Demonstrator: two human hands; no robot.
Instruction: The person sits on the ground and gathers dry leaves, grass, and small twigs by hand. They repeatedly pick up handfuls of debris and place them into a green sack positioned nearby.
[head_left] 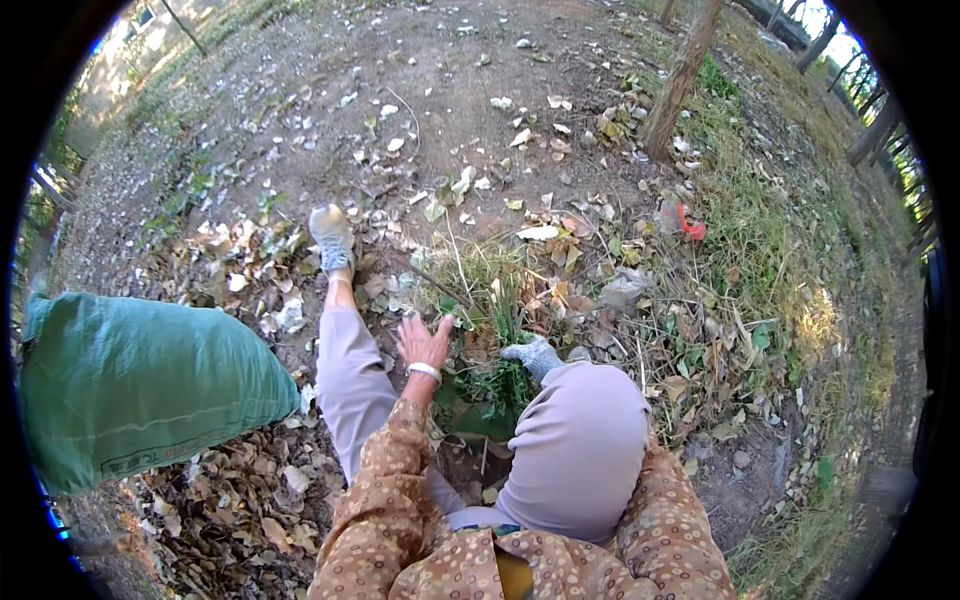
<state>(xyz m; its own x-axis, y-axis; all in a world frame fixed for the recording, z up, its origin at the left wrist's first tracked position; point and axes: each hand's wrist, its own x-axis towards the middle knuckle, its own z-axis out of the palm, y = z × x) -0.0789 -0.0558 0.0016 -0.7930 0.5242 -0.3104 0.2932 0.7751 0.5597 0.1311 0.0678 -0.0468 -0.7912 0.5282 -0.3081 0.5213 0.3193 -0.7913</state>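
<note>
My bare left hand (424, 342), with a white band at the wrist, is held over the ground with its fingers spread and nothing in it. Facing it from the right is my right hand (536, 355) in a grey knitted glove, its visible fingers stretched out to the left; my bent knee hides part of it. Between and below both hands lie green leafy weeds (502, 385). Long grass blades (507, 305) and dry straw stick out just beyond. A thin brown stick (436, 279) slants across the litter ahead of my left hand.
A full green woven sack (160, 385) stands on the left beside a heap of dry leaves (235, 525). A tree trunk (680, 85) rises at the far right. Near it lie a red plastic scrap (690, 223) and crumpled clear plastic (625, 288). My left leg (350, 375) stretches forward.
</note>
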